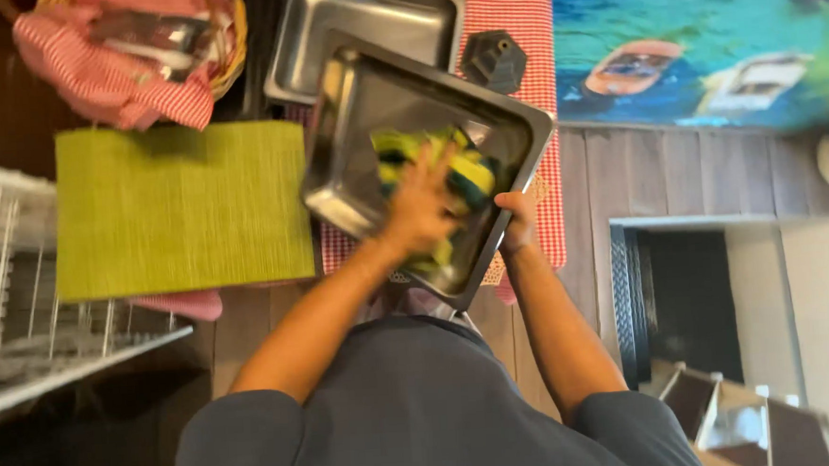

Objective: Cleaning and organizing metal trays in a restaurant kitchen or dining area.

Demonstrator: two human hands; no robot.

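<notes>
Metal tray (361, 113), rectangular and deep, is held tilted above the table edge, close in front of the person's body. The left hand (420, 209) is pressed inside the tray on a yellow and green cloth (468, 169); the fingers look spread over the cloth, but the picture is blurred here, so I cannot tell exactly how they lie. The right hand (518, 220) holds the near right rim of the tray, with the fingers closed around the edge. Inside the tray I see only the cloth and the hand, and the bare metal bottom shines around them. Just behind it, partly covered by its far edge, lies a second metal tray (366, 23), which looks empty. Both are over a red checked tablecloth (518, 38), and a small dark object (494, 60) with angled sides stands on this cloth just beside the far right corner of the held tray. To the left, touching the side of the tray in the view, lies a green woven placemat (182, 207). Behind the placemat there is a basket (230, 44) lined with a red checked napkin (104, 79), and something shiny lies in it, too blurred to name. At the far left stands a white wire rack (11, 282). On the right side is a wooden floor (676, 167) and a colourful picture (706, 29) with boats.
</notes>
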